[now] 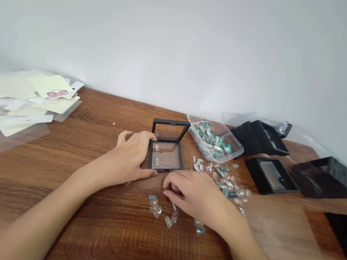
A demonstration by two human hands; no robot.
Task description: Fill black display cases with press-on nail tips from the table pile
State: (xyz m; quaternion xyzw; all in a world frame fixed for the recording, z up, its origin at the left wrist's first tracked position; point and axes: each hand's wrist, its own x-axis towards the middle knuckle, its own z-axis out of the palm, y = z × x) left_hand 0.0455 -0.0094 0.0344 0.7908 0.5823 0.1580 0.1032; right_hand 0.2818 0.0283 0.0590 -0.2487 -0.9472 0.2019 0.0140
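A small square black case (164, 169) with a see-through lid (170, 130) raised stands in the middle of the table. A few clear pieces lie inside it. My left hand (129, 153) grips its left side, fingers along the side and thumb at the front edge. My right hand (194, 192) is by the front right corner, fingers curled together; whatever they hold is hidden. Small glossy pieces like press-on nails (155, 207) lie below the case. More clear and teal ones (232, 185) are heaped to the right of my right hand.
A clear plastic tub (236, 152) of teal pieces stands behind the heap. Black boxes (271, 176) and clear plastic wrap are at the right. Cards in clear sleeves (26, 108) are piled at the left. A white wall (183, 37) rises behind the wooden table (102, 113).
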